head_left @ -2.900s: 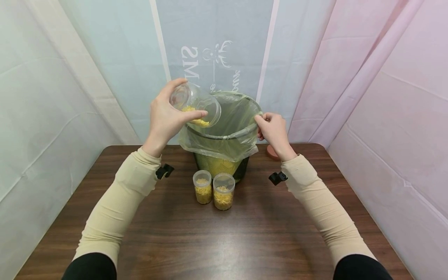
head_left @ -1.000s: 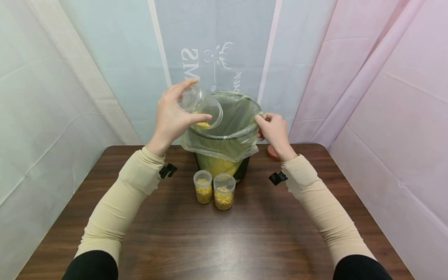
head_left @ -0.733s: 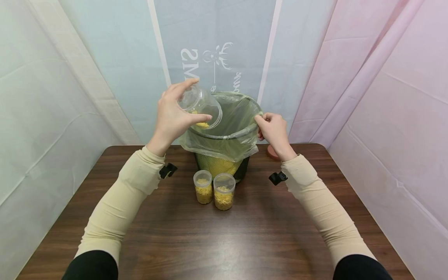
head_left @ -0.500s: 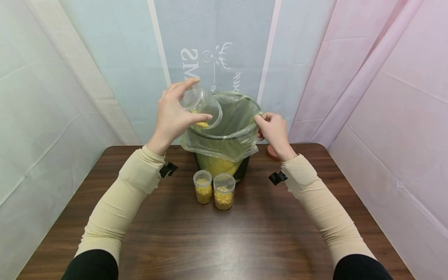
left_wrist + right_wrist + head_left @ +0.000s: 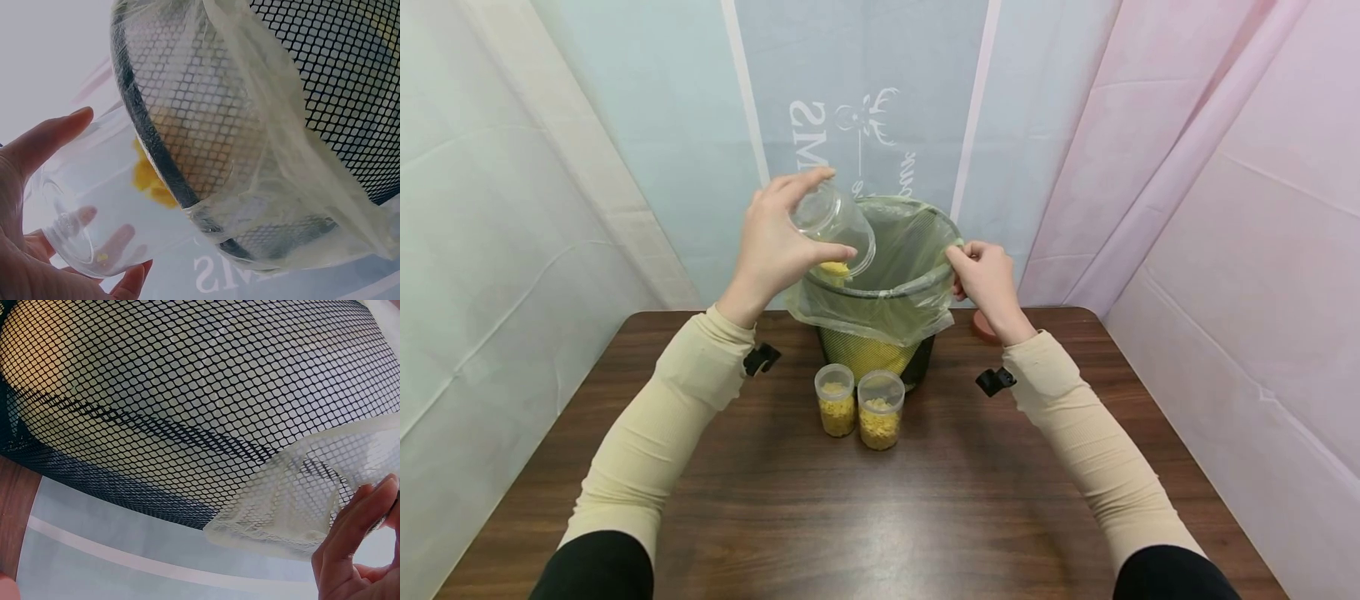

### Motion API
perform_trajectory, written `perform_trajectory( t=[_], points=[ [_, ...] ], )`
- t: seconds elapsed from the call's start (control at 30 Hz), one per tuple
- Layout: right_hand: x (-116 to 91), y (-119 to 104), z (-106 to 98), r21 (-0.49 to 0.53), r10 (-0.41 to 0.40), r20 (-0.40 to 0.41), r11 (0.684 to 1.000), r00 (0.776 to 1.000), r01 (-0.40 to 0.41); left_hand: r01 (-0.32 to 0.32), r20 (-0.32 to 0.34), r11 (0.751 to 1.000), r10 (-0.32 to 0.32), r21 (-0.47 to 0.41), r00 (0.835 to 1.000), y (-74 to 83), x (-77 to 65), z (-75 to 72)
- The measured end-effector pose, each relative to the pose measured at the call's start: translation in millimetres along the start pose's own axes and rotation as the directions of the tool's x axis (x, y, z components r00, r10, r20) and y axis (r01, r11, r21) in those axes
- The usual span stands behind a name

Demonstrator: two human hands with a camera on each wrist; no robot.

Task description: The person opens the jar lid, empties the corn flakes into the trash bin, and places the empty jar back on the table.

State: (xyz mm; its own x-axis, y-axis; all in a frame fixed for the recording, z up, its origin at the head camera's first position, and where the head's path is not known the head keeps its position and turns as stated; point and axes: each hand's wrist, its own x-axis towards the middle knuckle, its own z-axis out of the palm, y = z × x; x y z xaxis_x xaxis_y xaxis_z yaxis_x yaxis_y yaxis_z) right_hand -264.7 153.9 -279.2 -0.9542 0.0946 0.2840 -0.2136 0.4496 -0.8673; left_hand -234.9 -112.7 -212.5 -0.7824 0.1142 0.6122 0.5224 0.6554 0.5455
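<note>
My left hand [image 5: 775, 242] grips a clear plastic jar [image 5: 835, 221], tipped with its mouth over the rim of a black mesh bin. A little yellow crumbly stuff [image 5: 833, 268] lies near the jar's mouth; in the left wrist view the yellow bits [image 5: 153, 178] show through its wall. A pale yellow-green bin liner [image 5: 880, 317] lines the mesh bin [image 5: 917, 362] and folds out over its rim. At the right of that rim my right hand [image 5: 985, 271] pinches the edge, fingers curled over the liner; in the right wrist view the fingertips press against the liner [image 5: 281, 506].
Two open clear jars, a left one [image 5: 836, 408] and a right one [image 5: 880, 417], stand upright before the bin, partly filled with yellow stuff. A reddish-brown round lid [image 5: 984, 327] lies behind my right wrist on the dark wooden table [image 5: 880, 525]. Fabric curtains enclose the back and sides.
My left hand has moved right with the jar and tipped it more steeply. Less yellow stuff shows inside it than earlier. My right hand has stayed on the rim.
</note>
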Motion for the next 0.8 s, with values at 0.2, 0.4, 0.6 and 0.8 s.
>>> perform_trajectory(
  t=[0.2, 0.4, 0.6, 0.8],
  points=[
    [0, 1, 0, -0.009, -0.006, -0.003, 1.000, 1.000, 0.006, -0.017, 0.011, 1.000, 0.017, 0.020, 1.000, 1.2, 3.4, 0.0],
    [1, 2, 1, 0.000, -0.013, 0.001, 1.000, 1.000, 0.013, -0.011, 0.014, 0.999, 0.010, 0.033, 1.000, 1.4, 6.8, 0.2],
    [2, 3, 1, 0.001, -0.012, -0.002, 1.000, 1.000, 0.012, 0.028, 0.026, 0.999, -0.029, 0.042, 0.999, 1.1, 9.9, 1.6],
    [2, 3, 0, -0.003, -0.015, 0.000, 1.000, 1.000, 0.015, 0.085, 0.053, 0.995, -0.088, 0.058, 0.995, 1.1, 16.7, 2.5]
  ],
)
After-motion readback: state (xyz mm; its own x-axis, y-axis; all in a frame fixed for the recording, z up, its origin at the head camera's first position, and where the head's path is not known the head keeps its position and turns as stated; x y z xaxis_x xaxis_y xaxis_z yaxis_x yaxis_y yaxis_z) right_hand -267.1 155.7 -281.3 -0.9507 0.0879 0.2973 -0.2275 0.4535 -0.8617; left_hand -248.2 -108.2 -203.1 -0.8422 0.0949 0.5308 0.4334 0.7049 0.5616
